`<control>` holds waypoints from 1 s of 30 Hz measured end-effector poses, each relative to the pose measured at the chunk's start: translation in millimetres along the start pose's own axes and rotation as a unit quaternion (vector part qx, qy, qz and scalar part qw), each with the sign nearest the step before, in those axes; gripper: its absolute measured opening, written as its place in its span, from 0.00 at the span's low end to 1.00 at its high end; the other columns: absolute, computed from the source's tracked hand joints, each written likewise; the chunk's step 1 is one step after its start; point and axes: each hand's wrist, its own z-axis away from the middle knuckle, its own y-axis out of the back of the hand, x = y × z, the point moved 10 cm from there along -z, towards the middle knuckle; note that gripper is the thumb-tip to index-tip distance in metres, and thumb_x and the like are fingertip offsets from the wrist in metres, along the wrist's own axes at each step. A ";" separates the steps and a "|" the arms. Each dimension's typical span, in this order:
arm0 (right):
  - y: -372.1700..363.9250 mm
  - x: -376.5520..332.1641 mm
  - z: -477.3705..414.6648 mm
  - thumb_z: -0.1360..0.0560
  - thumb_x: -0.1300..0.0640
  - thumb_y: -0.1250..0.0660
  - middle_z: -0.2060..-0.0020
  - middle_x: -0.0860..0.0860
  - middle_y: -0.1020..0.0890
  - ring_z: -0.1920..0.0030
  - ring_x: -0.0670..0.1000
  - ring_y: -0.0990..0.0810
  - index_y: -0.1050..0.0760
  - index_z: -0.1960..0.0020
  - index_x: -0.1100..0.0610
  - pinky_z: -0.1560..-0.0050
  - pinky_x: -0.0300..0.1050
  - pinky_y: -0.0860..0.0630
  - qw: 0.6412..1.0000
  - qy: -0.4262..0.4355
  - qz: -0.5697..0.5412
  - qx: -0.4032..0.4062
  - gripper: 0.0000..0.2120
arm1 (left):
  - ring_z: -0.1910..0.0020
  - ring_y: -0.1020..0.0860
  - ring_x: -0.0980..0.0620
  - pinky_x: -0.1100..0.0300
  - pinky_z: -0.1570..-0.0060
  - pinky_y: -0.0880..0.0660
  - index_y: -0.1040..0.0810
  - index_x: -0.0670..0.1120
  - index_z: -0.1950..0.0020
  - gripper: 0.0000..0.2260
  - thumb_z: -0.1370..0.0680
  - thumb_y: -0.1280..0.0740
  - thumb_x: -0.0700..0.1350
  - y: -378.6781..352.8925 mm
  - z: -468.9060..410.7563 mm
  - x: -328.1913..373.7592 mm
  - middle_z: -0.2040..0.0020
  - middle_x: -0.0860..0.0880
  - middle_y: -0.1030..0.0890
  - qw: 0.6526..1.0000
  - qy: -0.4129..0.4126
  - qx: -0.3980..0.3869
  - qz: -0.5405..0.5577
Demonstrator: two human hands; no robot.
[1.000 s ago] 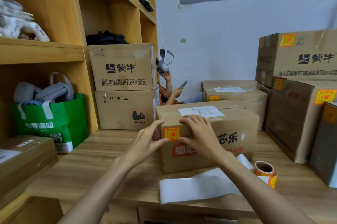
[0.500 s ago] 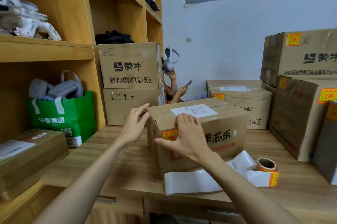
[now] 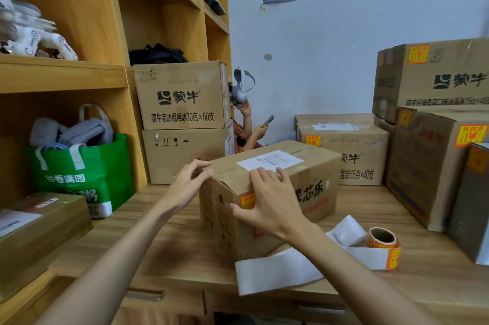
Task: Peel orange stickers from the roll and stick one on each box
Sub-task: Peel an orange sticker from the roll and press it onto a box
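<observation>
A brown cardboard box (image 3: 315, 187) with a white shipping label on top sits turned at an angle on the wooden table (image 3: 164, 240). An orange sticker (image 3: 247, 201) is on its front face near the upper left corner, partly covered by my right hand (image 3: 270, 205). That hand lies flat on the front face with its fingers reaching over the top edge. My left hand (image 3: 189, 183) curls its fingers round the box's top left corner. The orange sticker roll (image 3: 382, 238) stands on the table to the right, its white backing strip (image 3: 277, 269) trailing along the front edge.
Stickered boxes (image 3: 434, 166) are stacked at the right and another (image 3: 352, 150) stands behind. Two stacked boxes (image 3: 182, 118) stand at the back left by wooden shelves holding a green bag (image 3: 82, 179). A flat box (image 3: 39, 229) lies at the left. A person's hands (image 3: 254, 123) show behind the boxes.
The box has been swung round so its left side face now shows. My left hand moved from the front face to the top left corner; my right hand stayed on the front.
</observation>
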 end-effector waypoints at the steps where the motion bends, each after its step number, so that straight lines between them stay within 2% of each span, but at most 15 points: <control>1: 1.1 3.5 1.9 0.29 0.29 0.42 0.50 0.48 0.23 0.46 0.51 0.25 0.35 0.49 0.52 0.29 0.58 0.38 1.000 0.005 -0.009 -0.017 0.26 | 0.38 0.27 0.58 0.56 0.40 0.30 0.22 0.60 0.37 0.16 0.21 0.37 0.63 3.8 6.3 0.2 0.39 0.54 0.24 1.000 -0.002 0.008 -0.006; 4: 8.4 18.2 9.0 0.29 0.28 0.43 0.47 0.45 0.22 0.45 0.48 0.26 0.31 0.46 0.51 0.29 0.54 0.39 0.998 0.014 -0.025 -0.048 0.28 | 0.39 0.28 0.62 0.63 0.44 0.33 0.22 0.59 0.35 0.14 0.18 0.38 0.59 9.8 26.1 10.0 0.41 0.56 0.25 0.999 -0.027 0.015 -0.029; 8: 24.7 54.6 24.1 0.32 0.28 0.43 0.34 0.46 0.25 0.33 0.48 0.30 0.25 0.39 0.49 0.29 0.49 0.40 0.997 0.004 -0.058 -0.059 0.32 | 0.45 0.25 0.62 0.62 0.46 0.28 0.21 0.59 0.34 0.13 0.19 0.33 0.53 6.6 46.6 31.4 0.44 0.54 0.24 0.996 -0.077 0.018 -0.039; 11: 33.0 91.2 38.9 0.32 0.27 0.43 0.28 0.45 0.30 0.28 0.46 0.35 0.27 0.31 0.43 0.28 0.51 0.39 0.992 -0.034 -0.087 -0.088 0.35 | 0.48 0.23 0.61 0.62 0.47 0.24 0.21 0.57 0.34 0.15 0.21 0.29 0.50 -5.6 59.3 45.7 0.44 0.53 0.25 0.994 -0.102 0.015 -0.045; 13: 36.6 111.8 47.4 0.30 0.29 0.38 0.26 0.43 0.33 0.26 0.45 0.38 0.31 0.28 0.40 0.27 0.53 0.40 0.986 -0.060 -0.107 -0.113 0.33 | 0.49 0.23 0.58 0.65 0.47 0.23 0.20 0.56 0.34 0.17 0.22 0.27 0.46 -15.2 67.5 59.0 0.46 0.53 0.26 0.990 -0.130 0.018 -0.044; 17: 43.5 142.2 56.8 0.26 0.41 0.29 0.27 0.38 0.33 0.28 0.41 0.35 0.30 0.28 0.42 0.26 0.50 0.37 0.971 -0.100 -0.180 -0.125 0.27 | 0.50 0.22 0.55 0.65 0.48 0.22 0.21 0.57 0.36 0.17 0.23 0.27 0.44 -34.0 73.4 81.5 0.49 0.52 0.25 0.983 -0.179 0.019 -0.044; 21: 44.5 160.9 59.5 0.24 0.50 0.28 0.29 0.39 0.30 0.36 0.35 0.28 0.27 0.30 0.45 0.36 0.29 0.33 0.958 -0.114 -0.241 -0.108 0.23 | 0.51 0.22 0.56 0.60 0.48 0.21 0.21 0.56 0.35 0.16 0.22 0.27 0.48 -49.9 65.6 88.0 0.50 0.53 0.26 0.983 -0.178 0.004 -0.041; 22: 43.2 164.6 59.6 0.24 0.51 0.29 0.29 0.39 0.29 0.36 0.34 0.27 0.27 0.30 0.45 0.39 0.26 0.32 0.956 -0.117 -0.250 -0.102 0.23 | 0.50 0.22 0.57 0.59 0.47 0.21 0.21 0.56 0.34 0.17 0.22 0.27 0.49 -52.9 63.5 88.9 0.49 0.54 0.25 0.983 -0.177 0.003 -0.041; 27: 33.7 172.5 53.8 0.22 0.54 0.31 0.28 0.41 0.30 0.35 0.39 0.27 0.28 0.30 0.45 0.35 0.34 0.30 0.954 -0.114 -0.265 -0.079 0.21 | 0.38 0.27 0.64 0.62 0.39 0.27 0.22 0.55 0.33 0.17 0.22 0.28 0.51 -60.5 50.8 86.4 0.38 0.59 0.26 0.985 -0.166 0.002 -0.051; 30: 24.8 174.2 47.5 0.21 0.54 0.32 0.27 0.43 0.31 0.34 0.40 0.28 0.29 0.28 0.48 0.36 0.30 0.32 0.955 -0.115 -0.260 -0.082 0.22 | 0.36 0.27 0.65 0.69 0.40 0.28 0.21 0.54 0.33 0.16 0.21 0.29 0.50 -61.6 43.8 83.8 0.33 0.59 0.26 0.987 -0.155 -0.002 -0.041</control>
